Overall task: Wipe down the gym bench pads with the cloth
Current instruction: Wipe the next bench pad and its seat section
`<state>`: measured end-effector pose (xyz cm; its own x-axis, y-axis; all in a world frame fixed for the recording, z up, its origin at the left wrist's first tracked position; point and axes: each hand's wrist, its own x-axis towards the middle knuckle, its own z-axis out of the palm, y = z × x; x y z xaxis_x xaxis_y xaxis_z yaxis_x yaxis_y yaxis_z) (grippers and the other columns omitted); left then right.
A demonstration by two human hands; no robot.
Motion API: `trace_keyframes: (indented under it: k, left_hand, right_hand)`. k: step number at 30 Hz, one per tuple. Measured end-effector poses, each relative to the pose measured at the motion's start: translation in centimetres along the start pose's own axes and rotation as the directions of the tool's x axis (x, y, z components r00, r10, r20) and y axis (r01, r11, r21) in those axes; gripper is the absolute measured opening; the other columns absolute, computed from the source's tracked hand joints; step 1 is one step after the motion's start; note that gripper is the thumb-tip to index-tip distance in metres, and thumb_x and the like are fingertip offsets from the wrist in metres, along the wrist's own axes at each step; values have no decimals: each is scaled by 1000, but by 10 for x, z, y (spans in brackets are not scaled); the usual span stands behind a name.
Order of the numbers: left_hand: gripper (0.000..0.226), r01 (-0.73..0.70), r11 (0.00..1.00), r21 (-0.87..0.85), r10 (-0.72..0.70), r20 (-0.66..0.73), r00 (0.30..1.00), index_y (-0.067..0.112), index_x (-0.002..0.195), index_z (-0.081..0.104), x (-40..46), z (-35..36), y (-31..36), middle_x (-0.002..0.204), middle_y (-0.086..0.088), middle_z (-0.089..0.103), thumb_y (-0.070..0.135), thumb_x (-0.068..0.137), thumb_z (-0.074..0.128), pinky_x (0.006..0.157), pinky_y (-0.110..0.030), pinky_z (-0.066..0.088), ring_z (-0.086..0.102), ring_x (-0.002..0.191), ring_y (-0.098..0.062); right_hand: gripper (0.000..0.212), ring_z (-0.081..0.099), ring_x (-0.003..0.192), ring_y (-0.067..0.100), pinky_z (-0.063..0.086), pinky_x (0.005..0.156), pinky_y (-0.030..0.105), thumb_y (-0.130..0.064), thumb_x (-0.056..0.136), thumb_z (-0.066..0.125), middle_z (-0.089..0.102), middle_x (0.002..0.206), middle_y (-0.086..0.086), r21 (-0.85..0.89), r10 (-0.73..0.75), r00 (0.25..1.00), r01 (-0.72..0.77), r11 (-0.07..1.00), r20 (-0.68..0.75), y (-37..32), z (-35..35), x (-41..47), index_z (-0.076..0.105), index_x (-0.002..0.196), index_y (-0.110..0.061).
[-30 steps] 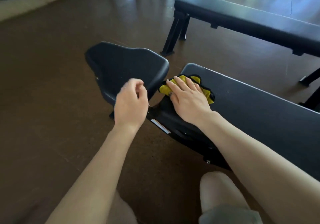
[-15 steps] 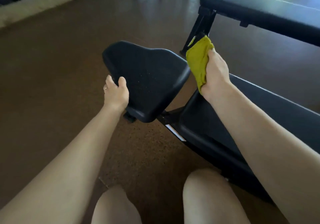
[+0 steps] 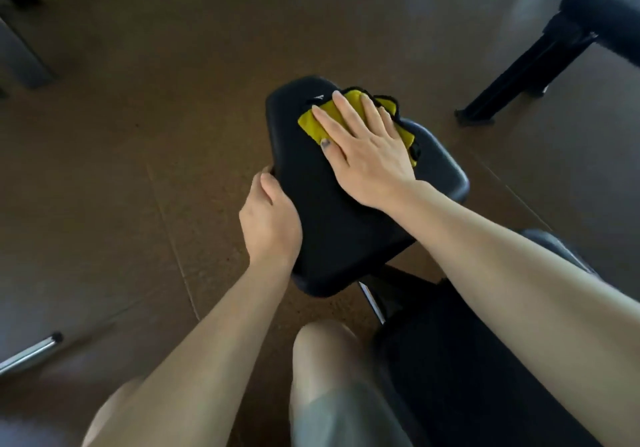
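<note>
The black seat pad [image 3: 332, 225] of the gym bench fills the middle of the view. A yellow cloth with a dark hem [image 3: 313, 122] lies on its far part. My right hand [image 3: 363, 148] presses flat on the cloth with straight, spread fingers. My left hand [image 3: 268, 218] grips the pad's left edge, fingers curled round the rim. The long black back pad [image 3: 460, 360] runs off to the lower right under my right forearm.
A second black bench [image 3: 602, 6] with a black leg [image 3: 519, 72] stands at the upper right. A metal bar [image 3: 31, 353] lies on the brown floor at the lower left. My bare knees [image 3: 329, 360] are at the bottom.
My right hand lifted the cloth off the back pad, carried it over and now presses it flat on the seat pad. My left hand took hold of the seat's left edge.
</note>
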<state>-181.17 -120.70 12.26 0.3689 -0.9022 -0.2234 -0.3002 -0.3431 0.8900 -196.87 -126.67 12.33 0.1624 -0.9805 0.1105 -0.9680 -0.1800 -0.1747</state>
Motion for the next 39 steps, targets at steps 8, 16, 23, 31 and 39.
trace_keyframes:
  k: [8,16,23,31,39]
  left_hand:
    - [45,18,997,70,-17,-25,1000,32,138,58,0,2,6,99,30,54,36,111,22,70,-6,36,52,89,14]
    - [44,-47,996,71,44,42,998,28,143,53,6,0,1,128,10,62,36,112,23,94,-22,44,58,113,-4]
    - [54,20,1000,-16,-14,288,958,27,160,27,17,-15,7,131,23,44,47,111,17,104,-22,27,42,121,6]
    - [69,324,946,-19,-278,468,839,30,163,22,42,-21,14,168,1,26,65,105,11,127,-44,18,26,154,-22]
    - [74,375,905,-201,-269,411,871,27,158,37,82,-51,30,167,-9,30,68,101,16,126,-56,14,26,154,-27]
  right_hand:
    - [51,15,157,32,19,126,46,-46,110,17,14,172,-6,12,-88,995,88,996,37,-13,-14,86,18,161,-43]
    - [53,-3,160,29,4,130,48,-44,111,20,4,174,-7,27,-204,975,202,979,90,-18,-14,44,14,163,-42]
    - [55,-5,160,23,3,130,47,-49,109,20,4,173,-9,-3,-291,943,295,955,159,-23,-12,-39,12,163,-43]
    - [52,-7,160,27,2,129,52,-47,110,18,0,174,-8,7,-92,992,91,996,85,-54,-10,52,14,162,-46]
    - [57,-10,159,29,-4,128,48,-48,109,22,-9,173,-9,-5,-189,957,194,981,219,-76,-10,-108,2,162,-45]
